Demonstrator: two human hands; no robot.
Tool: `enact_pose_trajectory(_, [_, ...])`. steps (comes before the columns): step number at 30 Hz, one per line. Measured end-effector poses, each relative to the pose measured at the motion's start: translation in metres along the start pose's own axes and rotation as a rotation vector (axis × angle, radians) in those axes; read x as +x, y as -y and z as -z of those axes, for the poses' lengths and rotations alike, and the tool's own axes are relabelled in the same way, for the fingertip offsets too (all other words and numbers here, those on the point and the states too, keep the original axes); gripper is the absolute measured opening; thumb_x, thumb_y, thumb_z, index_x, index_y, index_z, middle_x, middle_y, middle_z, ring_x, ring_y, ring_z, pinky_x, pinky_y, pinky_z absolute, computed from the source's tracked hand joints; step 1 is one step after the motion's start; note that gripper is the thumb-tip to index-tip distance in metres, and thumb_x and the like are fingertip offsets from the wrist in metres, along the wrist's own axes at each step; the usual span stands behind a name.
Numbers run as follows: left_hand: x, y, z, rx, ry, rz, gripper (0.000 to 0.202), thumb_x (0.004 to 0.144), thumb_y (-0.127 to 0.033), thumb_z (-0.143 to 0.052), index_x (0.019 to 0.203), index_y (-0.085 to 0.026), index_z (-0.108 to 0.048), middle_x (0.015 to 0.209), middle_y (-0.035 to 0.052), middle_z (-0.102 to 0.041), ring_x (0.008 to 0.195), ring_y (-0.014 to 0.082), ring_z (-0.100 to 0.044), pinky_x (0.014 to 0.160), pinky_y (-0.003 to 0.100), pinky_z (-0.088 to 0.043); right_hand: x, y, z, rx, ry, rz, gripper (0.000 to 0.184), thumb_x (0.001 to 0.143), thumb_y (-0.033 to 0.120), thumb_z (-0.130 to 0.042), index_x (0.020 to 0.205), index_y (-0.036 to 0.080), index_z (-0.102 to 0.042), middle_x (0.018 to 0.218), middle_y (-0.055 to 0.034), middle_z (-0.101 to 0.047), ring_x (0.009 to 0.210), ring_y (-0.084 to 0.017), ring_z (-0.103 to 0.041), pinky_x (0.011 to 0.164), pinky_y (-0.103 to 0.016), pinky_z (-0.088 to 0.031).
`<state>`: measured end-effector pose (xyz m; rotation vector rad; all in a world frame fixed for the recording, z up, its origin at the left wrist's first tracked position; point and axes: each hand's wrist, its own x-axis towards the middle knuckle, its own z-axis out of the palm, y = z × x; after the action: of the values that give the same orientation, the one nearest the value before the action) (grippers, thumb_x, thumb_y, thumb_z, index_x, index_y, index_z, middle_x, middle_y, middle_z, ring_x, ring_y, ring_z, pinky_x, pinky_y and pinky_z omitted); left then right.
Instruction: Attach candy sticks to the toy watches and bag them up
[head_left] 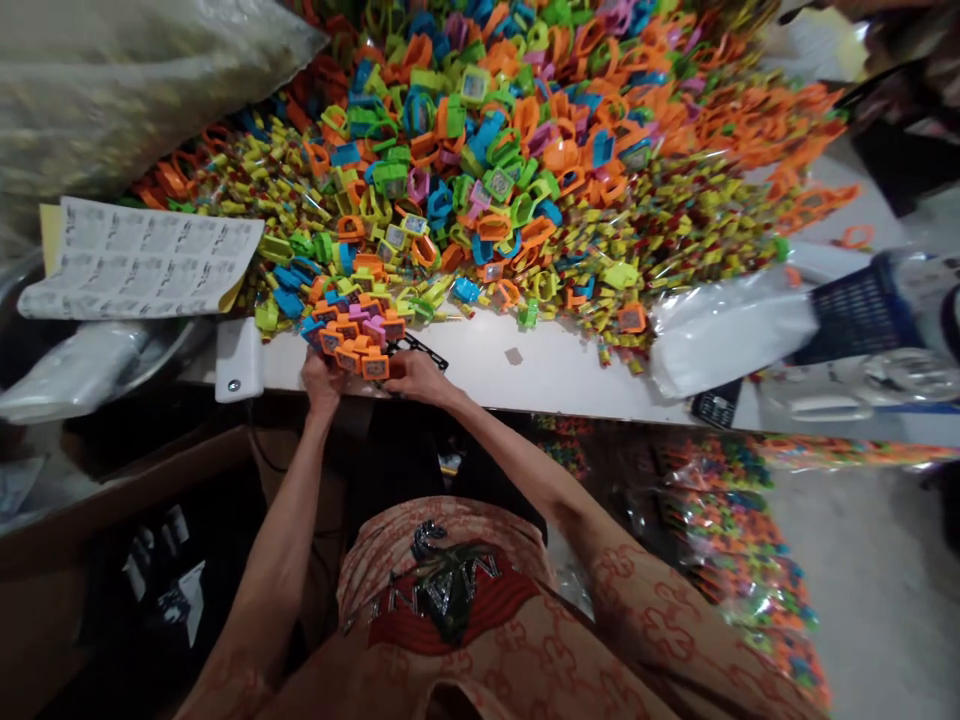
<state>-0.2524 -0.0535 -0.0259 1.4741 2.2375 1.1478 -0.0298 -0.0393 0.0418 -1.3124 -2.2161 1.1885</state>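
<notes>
A tight cluster of toy watches (352, 325), orange, purple and blue with small square faces, sits at the table's front edge between my hands. My left hand (322, 382) is closed on the near left side of this cluster, its fingers partly hidden by it. My right hand (416, 378) is closed with its fingertips at the orange toy watch (376, 368) on the right end. Just behind the right hand lies a black slotted strip (426, 351). Beyond the cluster spreads a big heap of loose toy watches (495, 185) in orange, green, blue, yellow and purple.
Small yellow-wrapped pieces (697, 215) lie heaped among the watches. On the left are a printed label sheet (142, 258) and a white box with a cable (239, 360). Plastic bags (735, 325), a blue basket (847, 310) and a black remote (717, 404) are at right.
</notes>
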Motion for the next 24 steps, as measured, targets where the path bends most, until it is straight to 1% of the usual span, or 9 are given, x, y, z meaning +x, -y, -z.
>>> enact_pose_trajectory(2, [0.001,0.003,0.003,-0.007,-0.015,-0.01,0.023,0.076,-0.029,-0.06,0.096,-0.019,-0.064,0.095,0.0093,-0.071,0.091,0.0254,-0.069,0.08,0.034,-0.053,0.004,-0.018,0.025,-0.032,-0.136,-0.041,0.023,0.08,0.013,-0.064,0.098,0.019,-0.076,0.101,-0.0071,-0.075,0.092,-0.023,-0.067,0.078,-0.03,-0.048])
enact_pose_trajectory(4, [-0.001,0.005,0.003,-0.005,-0.027,0.001,0.026,0.074,-0.031,-0.063,0.098,-0.02,-0.063,0.094,0.0082,-0.071,0.089,0.0253,-0.069,0.078,0.034,-0.053,0.014,-0.039,0.051,-0.155,-0.304,-0.149,0.023,0.082,0.009,-0.06,0.096,0.019,-0.075,0.11,-0.0126,-0.072,0.097,-0.025,-0.065,0.082,-0.036,-0.047])
enact_pose_trajectory(6, [-0.003,0.006,0.001,0.01,-0.026,0.028,0.031,0.071,-0.034,-0.066,0.098,-0.02,-0.062,0.09,0.0073,-0.07,0.087,0.0266,-0.069,0.076,0.034,-0.052,0.025,-0.055,0.071,-0.239,-0.341,-0.214,0.017,0.083,0.01,-0.06,0.087,0.021,-0.072,0.108,-0.0155,-0.07,0.094,-0.026,-0.063,0.084,-0.041,-0.046])
enact_pose_trajectory(9, [-0.007,0.006,-0.001,0.04,-0.012,0.035,0.035,0.069,-0.037,-0.067,0.099,-0.021,-0.059,0.09,0.0081,-0.07,0.09,0.0288,-0.069,0.077,0.035,-0.051,0.031,-0.067,0.082,-0.219,-0.312,-0.208,0.008,0.079,0.017,-0.067,0.073,0.021,-0.064,0.089,-0.0141,-0.067,0.087,-0.025,-0.061,0.083,-0.043,-0.044])
enact_pose_trajectory(11, [-0.009,0.007,-0.002,0.07,0.003,0.023,0.035,0.071,-0.038,-0.065,0.1,-0.02,-0.059,0.094,0.0105,-0.069,0.094,0.0302,-0.069,0.079,0.036,-0.051,0.024,-0.067,0.079,-0.106,-0.309,-0.214,0.015,0.075,0.022,-0.07,0.065,0.023,-0.058,0.076,-0.0103,-0.063,0.081,-0.025,-0.061,0.078,-0.042,-0.045])
enact_pose_trajectory(13, [-0.009,0.009,-0.003,0.105,0.017,0.017,0.034,0.074,-0.039,-0.062,0.101,-0.019,-0.059,0.099,0.0131,-0.069,0.099,0.032,-0.069,0.081,0.038,-0.05,0.01,-0.062,0.071,0.117,-0.28,-0.252,0.018,0.071,0.026,-0.07,0.063,0.024,-0.053,0.067,-0.0065,-0.059,0.069,-0.023,-0.059,0.068,-0.039,-0.045])
enact_pose_trajectory(17, [-0.01,0.015,-0.008,0.141,-0.006,0.001,0.032,0.076,-0.039,-0.06,0.102,-0.019,-0.06,0.103,0.0159,-0.069,0.101,0.0328,-0.068,0.085,0.039,-0.049,-0.012,-0.042,0.044,0.535,-0.213,-0.275,0.013,0.06,0.025,-0.062,0.07,0.023,-0.055,0.068,-0.0003,-0.058,0.056,-0.015,-0.052,0.054,-0.031,-0.042])
enact_pose_trajectory(21, [-0.01,0.018,-0.012,0.137,-0.029,-0.01,0.037,0.077,-0.038,-0.06,0.107,-0.017,-0.061,0.107,0.0175,-0.07,0.104,0.0326,-0.067,0.089,0.04,-0.049,-0.012,-0.024,0.017,0.605,-0.126,-0.265,0.01,0.057,0.026,-0.059,0.064,0.02,-0.053,0.057,0.0046,-0.051,0.054,-0.011,-0.046,0.051,-0.024,-0.035])
enact_pose_trajectory(24, [-0.01,0.018,-0.013,0.144,-0.011,-0.02,0.043,0.077,-0.035,-0.061,0.115,-0.014,-0.061,0.113,0.0196,-0.068,0.109,0.0329,-0.067,0.092,0.04,-0.049,-0.006,-0.018,0.003,0.629,-0.059,-0.257,0.01,0.061,0.028,-0.06,0.063,0.019,-0.057,0.053,0.0044,-0.053,0.052,-0.011,-0.049,0.051,-0.023,-0.035])
